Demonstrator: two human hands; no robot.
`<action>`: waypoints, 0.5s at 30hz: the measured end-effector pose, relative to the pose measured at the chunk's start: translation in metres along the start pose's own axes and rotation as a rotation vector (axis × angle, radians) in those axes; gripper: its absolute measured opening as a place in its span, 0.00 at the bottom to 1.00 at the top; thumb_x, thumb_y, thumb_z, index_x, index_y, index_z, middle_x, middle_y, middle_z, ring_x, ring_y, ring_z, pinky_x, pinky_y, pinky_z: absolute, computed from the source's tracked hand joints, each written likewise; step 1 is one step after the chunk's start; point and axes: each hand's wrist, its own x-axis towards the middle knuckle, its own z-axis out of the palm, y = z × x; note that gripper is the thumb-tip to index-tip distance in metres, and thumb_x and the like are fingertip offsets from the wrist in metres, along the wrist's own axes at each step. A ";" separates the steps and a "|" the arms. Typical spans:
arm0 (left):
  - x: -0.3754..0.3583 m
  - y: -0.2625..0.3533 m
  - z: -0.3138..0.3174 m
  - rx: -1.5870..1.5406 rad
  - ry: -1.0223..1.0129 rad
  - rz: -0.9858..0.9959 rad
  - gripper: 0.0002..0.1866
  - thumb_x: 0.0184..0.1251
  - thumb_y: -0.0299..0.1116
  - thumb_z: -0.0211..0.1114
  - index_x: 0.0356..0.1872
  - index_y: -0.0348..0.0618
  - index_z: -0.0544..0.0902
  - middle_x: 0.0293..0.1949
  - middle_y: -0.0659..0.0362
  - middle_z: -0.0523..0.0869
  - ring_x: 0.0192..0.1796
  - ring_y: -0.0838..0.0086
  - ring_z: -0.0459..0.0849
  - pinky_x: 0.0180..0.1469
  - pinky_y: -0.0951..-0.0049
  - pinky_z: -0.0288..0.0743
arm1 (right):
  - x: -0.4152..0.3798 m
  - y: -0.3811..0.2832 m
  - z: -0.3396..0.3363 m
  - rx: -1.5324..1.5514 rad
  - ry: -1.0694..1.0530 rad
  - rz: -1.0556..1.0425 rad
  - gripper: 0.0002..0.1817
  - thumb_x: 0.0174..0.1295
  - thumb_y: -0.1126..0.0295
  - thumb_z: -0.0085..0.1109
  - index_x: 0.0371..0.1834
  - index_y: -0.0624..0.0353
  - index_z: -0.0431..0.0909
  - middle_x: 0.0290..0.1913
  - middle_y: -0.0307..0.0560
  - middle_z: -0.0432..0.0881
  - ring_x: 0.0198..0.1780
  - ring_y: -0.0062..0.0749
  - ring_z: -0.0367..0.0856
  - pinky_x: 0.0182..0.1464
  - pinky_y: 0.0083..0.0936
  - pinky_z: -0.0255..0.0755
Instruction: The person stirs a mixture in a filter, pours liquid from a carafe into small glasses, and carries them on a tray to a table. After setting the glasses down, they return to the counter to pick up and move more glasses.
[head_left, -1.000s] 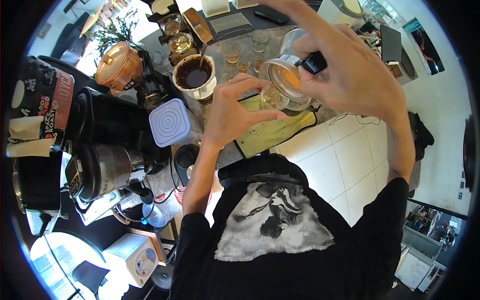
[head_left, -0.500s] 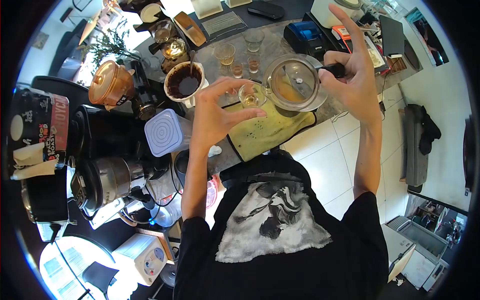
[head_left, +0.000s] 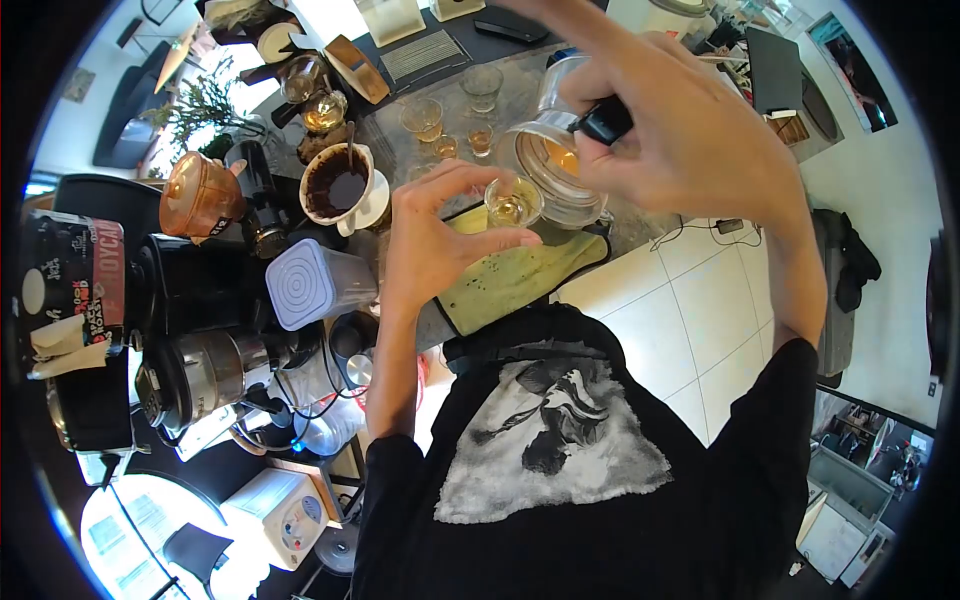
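Note:
Between the thumb and fingers of my left hand [head_left: 435, 225] is a small clear glass [head_left: 513, 203] with some pale yellow liquid in it. My right hand [head_left: 690, 140] grips the black knob or handle of a round glass vessel [head_left: 540, 160], which is tilted and close beside the small glass. Amber liquid shows inside the vessel. Under the glass lies a yellow-green cloth [head_left: 520, 275] on the grey counter. Behind it stand two small glasses of amber liquid [head_left: 479, 140] and a wider glass [head_left: 422, 118].
To the left are a white dripper with dark coffee grounds [head_left: 338, 185], a square container with a lilac lid [head_left: 305, 285], an amber pot [head_left: 200, 197] and a black and steel machine [head_left: 205, 375]. A wooden holder [head_left: 357, 70] stands at the back.
My right hand has turned and moved down and left, tilting the glass vessel toward the small glass. My left hand still holds the small glass, nearly in place. The view has shifted slightly.

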 end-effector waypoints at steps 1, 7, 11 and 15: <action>0.000 -0.001 0.000 0.000 0.004 0.012 0.26 0.36 0.35 0.87 0.41 0.38 0.88 0.35 0.60 0.87 0.37 0.73 0.83 0.46 0.72 0.77 | 0.000 0.008 0.014 -0.235 0.151 -0.059 0.48 0.52 0.81 0.59 0.78 0.47 0.50 0.55 0.49 0.62 0.33 0.33 0.75 0.40 0.30 0.71; -0.002 0.002 0.000 0.038 -0.002 -0.019 0.26 0.36 0.37 0.87 0.40 0.39 0.88 0.35 0.59 0.87 0.35 0.72 0.81 0.41 0.72 0.76 | 0.016 0.003 0.024 -0.504 0.276 -0.380 0.42 0.50 0.79 0.65 0.72 0.46 0.63 0.31 0.43 0.73 0.41 0.41 0.75 0.49 0.36 0.73; -0.007 -0.009 0.005 -0.047 0.003 -0.029 0.25 0.36 0.38 0.87 0.39 0.39 0.88 0.34 0.59 0.87 0.34 0.72 0.80 0.39 0.72 0.74 | 0.029 0.013 0.032 -0.856 0.228 -0.394 0.41 0.50 0.78 0.66 0.72 0.50 0.64 0.31 0.44 0.69 0.40 0.40 0.74 0.50 0.33 0.72; -0.009 -0.006 0.007 -0.119 0.082 -0.067 0.24 0.37 0.39 0.87 0.37 0.39 0.88 0.33 0.59 0.87 0.33 0.71 0.80 0.40 0.70 0.74 | 0.032 -0.012 0.027 -0.618 0.156 -0.508 0.43 0.51 0.75 0.70 0.73 0.49 0.62 0.29 0.41 0.68 0.38 0.37 0.71 0.50 0.30 0.71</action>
